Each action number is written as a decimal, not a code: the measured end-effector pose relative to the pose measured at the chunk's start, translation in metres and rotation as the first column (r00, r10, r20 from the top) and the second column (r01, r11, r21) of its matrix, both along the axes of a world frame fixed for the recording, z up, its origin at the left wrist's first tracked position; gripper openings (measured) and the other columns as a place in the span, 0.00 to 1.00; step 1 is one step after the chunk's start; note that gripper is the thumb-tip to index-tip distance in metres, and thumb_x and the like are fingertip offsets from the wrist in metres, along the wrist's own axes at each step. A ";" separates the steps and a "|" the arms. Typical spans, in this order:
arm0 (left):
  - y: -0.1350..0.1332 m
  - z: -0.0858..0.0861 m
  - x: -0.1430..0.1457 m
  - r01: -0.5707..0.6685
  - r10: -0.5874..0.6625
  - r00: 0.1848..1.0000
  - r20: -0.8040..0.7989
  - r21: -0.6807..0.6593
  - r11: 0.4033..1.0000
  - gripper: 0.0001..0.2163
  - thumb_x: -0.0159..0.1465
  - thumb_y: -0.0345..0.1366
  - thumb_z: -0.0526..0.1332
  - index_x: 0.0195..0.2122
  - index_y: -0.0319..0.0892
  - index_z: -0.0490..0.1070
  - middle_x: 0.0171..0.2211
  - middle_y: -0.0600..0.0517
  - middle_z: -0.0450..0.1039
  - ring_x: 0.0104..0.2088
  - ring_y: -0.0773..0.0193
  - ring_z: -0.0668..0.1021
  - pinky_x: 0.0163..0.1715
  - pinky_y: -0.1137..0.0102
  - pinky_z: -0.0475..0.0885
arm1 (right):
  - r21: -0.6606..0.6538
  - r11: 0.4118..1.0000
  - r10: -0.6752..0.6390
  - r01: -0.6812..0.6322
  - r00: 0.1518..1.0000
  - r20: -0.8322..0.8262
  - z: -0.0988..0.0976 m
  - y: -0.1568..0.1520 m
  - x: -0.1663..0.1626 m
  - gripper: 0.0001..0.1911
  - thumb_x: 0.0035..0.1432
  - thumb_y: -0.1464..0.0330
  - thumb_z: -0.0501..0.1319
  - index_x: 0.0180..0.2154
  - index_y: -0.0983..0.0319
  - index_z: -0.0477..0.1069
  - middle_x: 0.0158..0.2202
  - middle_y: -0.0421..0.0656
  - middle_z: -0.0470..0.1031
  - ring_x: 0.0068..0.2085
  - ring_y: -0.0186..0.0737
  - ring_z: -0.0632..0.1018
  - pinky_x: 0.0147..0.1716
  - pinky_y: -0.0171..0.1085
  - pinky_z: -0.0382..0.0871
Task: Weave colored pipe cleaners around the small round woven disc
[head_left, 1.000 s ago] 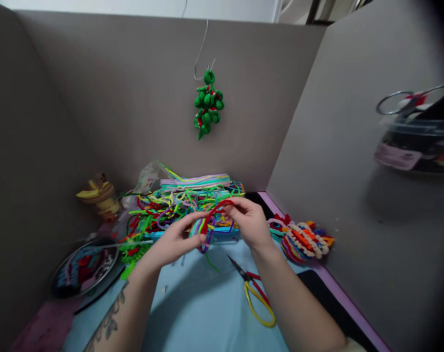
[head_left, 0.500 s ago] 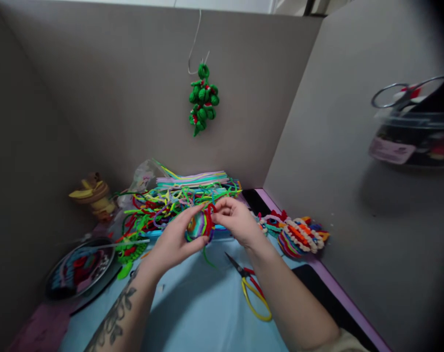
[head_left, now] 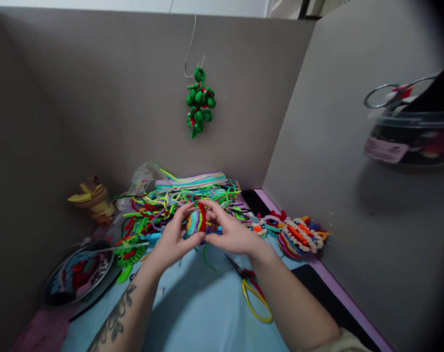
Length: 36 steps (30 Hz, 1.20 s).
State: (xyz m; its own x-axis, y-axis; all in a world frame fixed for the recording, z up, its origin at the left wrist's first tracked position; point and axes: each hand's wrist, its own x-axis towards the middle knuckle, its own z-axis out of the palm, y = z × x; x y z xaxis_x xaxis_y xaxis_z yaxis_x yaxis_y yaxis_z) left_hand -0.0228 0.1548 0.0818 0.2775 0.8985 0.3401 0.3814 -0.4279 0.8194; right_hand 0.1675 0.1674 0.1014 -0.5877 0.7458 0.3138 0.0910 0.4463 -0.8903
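Observation:
Between my two hands is a small rounded piece of striped pipe-cleaner work, with turquoise, yellow, purple and red bands. My left hand grips its left side, thumb below and fingers over the top. On the right, my right hand closes round the red edge, its fingertips partly hidden behind the piece. A green strand trails below onto the blue cloth. Scissors with yellow and red handles lie on the cloth beside my right forearm.
A heap of coloured pipe cleaners lies behind my hands. Finished striped pieces sit at right, a round dish at left. A green ornament hangs on the back panel; a clear container is on the right panel.
My right hand has shifted from pinching the red strand at the top edge to wrapping round the piece's right side. The piece has turned slightly and the view has shifted a little.

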 end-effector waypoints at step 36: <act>-0.005 0.008 0.008 0.054 -0.026 0.982 0.189 -0.144 0.988 0.29 0.59 0.40 0.63 0.59 0.44 0.53 0.58 0.42 0.64 0.59 0.52 0.68 0.56 0.58 0.65 | 0.197 0.955 -0.229 0.221 0.973 0.018 0.007 0.005 0.013 0.21 0.51 0.71 0.65 0.48 0.59 0.66 0.44 0.43 0.69 0.37 0.36 0.72 0.37 0.37 0.68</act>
